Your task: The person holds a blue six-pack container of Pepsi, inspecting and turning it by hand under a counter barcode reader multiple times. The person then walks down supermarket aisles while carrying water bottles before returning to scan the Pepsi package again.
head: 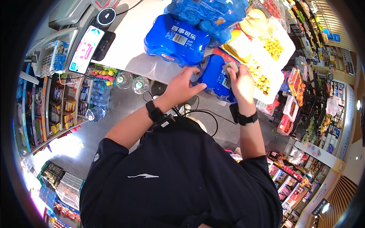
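Note:
My left hand is at the left end of a blue shrink-wrapped drinks pack, with thumb and fingers around its clear plastic end. The pack lies at the front edge of a white counter and partly overhangs it. My right hand pinches a small folded beige-grey item against the pack's right side; what it is made of is unclear. Just behind stands a larger blue shrink-wrapped drinks pack, with a barcode on top. More blue-wrapped bottles are stacked at the back.
To the right on the counter sit bagged yellow fruits and a bag of pale round goods. A payment terminal with a lit screen stands at the left. Black cables hang below the counter. Large water bottles stand on the floor.

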The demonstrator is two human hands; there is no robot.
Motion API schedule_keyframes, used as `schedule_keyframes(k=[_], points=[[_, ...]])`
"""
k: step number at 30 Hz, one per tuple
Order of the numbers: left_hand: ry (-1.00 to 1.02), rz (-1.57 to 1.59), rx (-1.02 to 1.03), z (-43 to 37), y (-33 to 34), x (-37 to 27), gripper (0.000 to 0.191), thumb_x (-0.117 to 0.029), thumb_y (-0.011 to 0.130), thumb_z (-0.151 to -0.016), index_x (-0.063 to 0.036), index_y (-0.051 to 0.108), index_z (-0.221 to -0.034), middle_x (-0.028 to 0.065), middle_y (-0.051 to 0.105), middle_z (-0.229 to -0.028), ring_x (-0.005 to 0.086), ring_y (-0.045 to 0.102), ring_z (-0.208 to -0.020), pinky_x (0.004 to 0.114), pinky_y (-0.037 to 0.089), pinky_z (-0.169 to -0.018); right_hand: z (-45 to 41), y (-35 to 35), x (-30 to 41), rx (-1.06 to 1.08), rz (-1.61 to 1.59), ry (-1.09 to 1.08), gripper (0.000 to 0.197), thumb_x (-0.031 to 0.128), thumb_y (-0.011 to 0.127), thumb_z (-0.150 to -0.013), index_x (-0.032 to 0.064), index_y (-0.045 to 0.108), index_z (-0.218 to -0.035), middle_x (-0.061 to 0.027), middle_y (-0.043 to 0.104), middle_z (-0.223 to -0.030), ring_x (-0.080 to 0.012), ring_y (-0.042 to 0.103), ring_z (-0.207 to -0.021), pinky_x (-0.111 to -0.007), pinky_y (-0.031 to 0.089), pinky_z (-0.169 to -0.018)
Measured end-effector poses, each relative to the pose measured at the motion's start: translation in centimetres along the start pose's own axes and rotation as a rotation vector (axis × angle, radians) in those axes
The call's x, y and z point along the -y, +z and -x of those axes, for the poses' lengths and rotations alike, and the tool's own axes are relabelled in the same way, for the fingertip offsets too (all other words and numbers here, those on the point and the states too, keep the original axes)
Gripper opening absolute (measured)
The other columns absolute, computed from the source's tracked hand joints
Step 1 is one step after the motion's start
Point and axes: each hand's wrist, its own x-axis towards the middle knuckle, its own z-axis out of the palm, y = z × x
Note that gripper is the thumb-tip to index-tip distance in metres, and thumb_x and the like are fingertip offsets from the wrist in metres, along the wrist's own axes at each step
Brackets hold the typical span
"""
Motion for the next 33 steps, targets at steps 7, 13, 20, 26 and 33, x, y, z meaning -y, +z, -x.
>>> schedule_keyframes(k=[7, 13, 20, 26, 33], points=[[0.132, -0.038, -0.169, -0.1, 2.2, -0.1, 0.059, -0.030, 0.079, -0.084, -0.0035, 0.056, -0.132, 0.0122, 0.060, -0.120, 0.0206, 0.062, -0.075, 0.033, 0.052, -0.070, 4.1, -1.0, 1.7, 0.154, -0.250, -0.235, 0.038, 0.026, 0.081, -0.083, -0.0006, 0.064, -0.105, -0.0173, 0.066, -0.094, -0.0344, 0.067, -0.080, -0.039, 0.054, -0.069], [0.040, -0.035, -0.075, -0.4, 1.3, -1.0, 0.060, -0.036, 0.078, -0.083, -0.0040, 0.055, -0.128, 0.0173, 0.058, -0.121, 0.0383, 0.066, -0.102, 0.046, 0.055, -0.084, -0.7, 0.7, 2.0, 0.051, -0.204, -0.217, 0.039, 0.028, 0.078, -0.084, -0.0011, 0.064, -0.105, -0.0190, 0.068, -0.098, -0.0388, 0.068, -0.088, -0.044, 0.055, -0.073], [0.034, -0.108, -0.086, -0.4, 1.0, -0.8, 0.059, -0.040, 0.078, -0.083, -0.0052, 0.057, -0.126, 0.0161, 0.060, -0.121, 0.0372, 0.066, -0.102, 0.045, 0.055, -0.083, -3.3, 1.2, 0.9, 0.030, -0.082, 0.051, 0.034, 0.030, 0.068, -0.094, -0.0028, 0.062, -0.102, -0.0270, 0.068, -0.098, -0.0449, 0.066, -0.091, -0.049, 0.053, -0.079], [0.072, -0.154, -0.155, 0.1, 1.7, -0.1, 0.060, -0.038, 0.079, -0.083, -0.0049, 0.059, -0.129, 0.0131, 0.060, -0.118, 0.0276, 0.066, -0.079, 0.038, 0.054, -0.072, 0.0, -1.6, 2.4, 0.386, -0.209, 0.167, 0.032, 0.026, 0.072, -0.091, -0.0020, 0.060, -0.100, -0.0246, 0.066, -0.098, -0.0432, 0.066, -0.090, -0.048, 0.052, -0.077], [0.050, -0.153, -0.104, -0.1, 1.3, -1.0, 0.061, -0.040, 0.078, -0.083, -0.0072, 0.058, -0.130, 0.0124, 0.060, -0.120, 0.0313, 0.067, -0.085, 0.041, 0.054, -0.075, -3.2, 0.9, 3.1, 0.080, -0.132, -0.037, 0.031, 0.026, 0.071, -0.092, -0.0018, 0.058, -0.099, -0.0256, 0.065, -0.098, -0.0455, 0.064, -0.092, -0.049, 0.052, -0.078]])
